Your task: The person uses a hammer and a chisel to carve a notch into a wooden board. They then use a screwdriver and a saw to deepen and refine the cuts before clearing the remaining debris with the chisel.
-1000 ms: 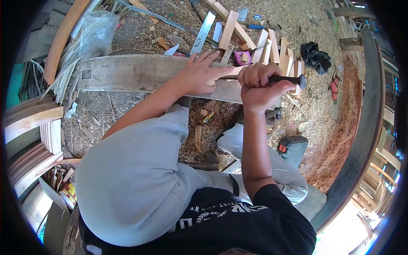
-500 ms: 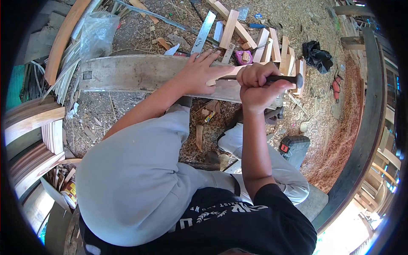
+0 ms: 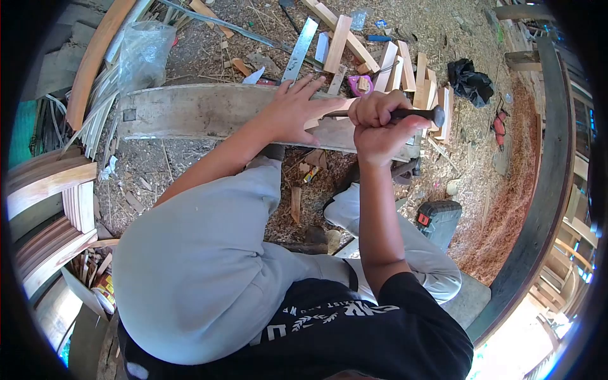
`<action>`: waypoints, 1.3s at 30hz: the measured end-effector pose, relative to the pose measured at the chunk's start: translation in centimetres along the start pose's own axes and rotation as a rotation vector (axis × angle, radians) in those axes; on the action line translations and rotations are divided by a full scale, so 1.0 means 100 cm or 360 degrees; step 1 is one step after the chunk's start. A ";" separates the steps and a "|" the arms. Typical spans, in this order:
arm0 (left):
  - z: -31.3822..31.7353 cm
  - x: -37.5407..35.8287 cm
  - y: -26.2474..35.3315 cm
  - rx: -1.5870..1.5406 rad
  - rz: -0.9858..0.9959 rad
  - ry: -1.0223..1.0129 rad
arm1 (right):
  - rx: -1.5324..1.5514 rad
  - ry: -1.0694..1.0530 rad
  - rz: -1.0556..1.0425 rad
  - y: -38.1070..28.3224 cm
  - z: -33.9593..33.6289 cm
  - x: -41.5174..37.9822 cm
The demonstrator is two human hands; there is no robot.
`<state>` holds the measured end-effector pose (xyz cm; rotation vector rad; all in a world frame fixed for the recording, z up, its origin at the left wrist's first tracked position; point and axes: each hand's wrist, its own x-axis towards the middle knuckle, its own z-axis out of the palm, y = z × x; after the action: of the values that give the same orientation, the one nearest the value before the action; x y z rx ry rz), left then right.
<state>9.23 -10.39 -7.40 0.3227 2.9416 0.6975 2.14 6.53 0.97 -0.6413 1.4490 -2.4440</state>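
Observation:
A long curved wooden board (image 3: 183, 111) lies across in front of my knees. My left hand (image 3: 294, 114) rests on it with the fingers spread, and a small light piece of wood (image 3: 311, 120) shows partly under the palm and thumb. My right hand (image 3: 380, 123) is wrapped round the dark handle of a chisel-like tool (image 3: 415, 116), whose rounded end points right. The tool's thin metal shaft runs left toward my left hand; its tip is hidden there.
Beyond the board lie cut wood blocks (image 3: 337, 44), a metal strip (image 3: 299, 49), a pink object (image 3: 360, 85) and a black plastic bag (image 3: 470, 82). A black case (image 3: 438, 221) stands at right, near a long dark beam (image 3: 535, 202). Clear plastic (image 3: 144, 54) lies upper left.
My right hand and the tool have shifted slightly to the left. My left hand stays on the board, its thumb now lower over the small piece.

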 end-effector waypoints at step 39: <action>-0.001 0.000 0.001 -0.0099 -0.0063 0.0024 | -0.0325 0.0331 0.0056 -0.030 -0.010 -0.004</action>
<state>9.25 -10.31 -7.25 0.2543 2.9245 0.7873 2.10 8.95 3.07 -0.4044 1.7906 -2.4151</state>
